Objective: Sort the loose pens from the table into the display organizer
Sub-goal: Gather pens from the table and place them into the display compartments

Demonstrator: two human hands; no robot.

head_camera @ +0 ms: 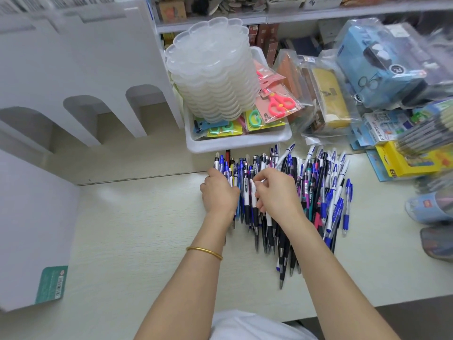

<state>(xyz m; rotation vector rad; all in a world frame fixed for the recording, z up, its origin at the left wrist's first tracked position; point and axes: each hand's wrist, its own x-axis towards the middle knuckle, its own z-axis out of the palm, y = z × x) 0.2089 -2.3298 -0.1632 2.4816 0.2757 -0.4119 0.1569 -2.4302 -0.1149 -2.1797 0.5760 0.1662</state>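
A heap of loose pens [316, 187] in blue, white, black and purple lies across the middle of the pale table [137, 229]. My left hand [219, 192] rests against the heap's left side, its fingers curled round a bunch of pens [230, 173]. Just to its right, my right hand [274, 192] pinches a white pen [268, 219] out of the pile. The white display organizer [81, 69] with its arched slots rises at the far left, apart from both hands.
A white tray [235, 143] holding stacked clear plastic lids [213, 69] and packaged scissors [277, 104] stands right behind the pens. Bagged stationery and boxes [382, 69] crowd the right. A white box [31, 229] sits at the near left.
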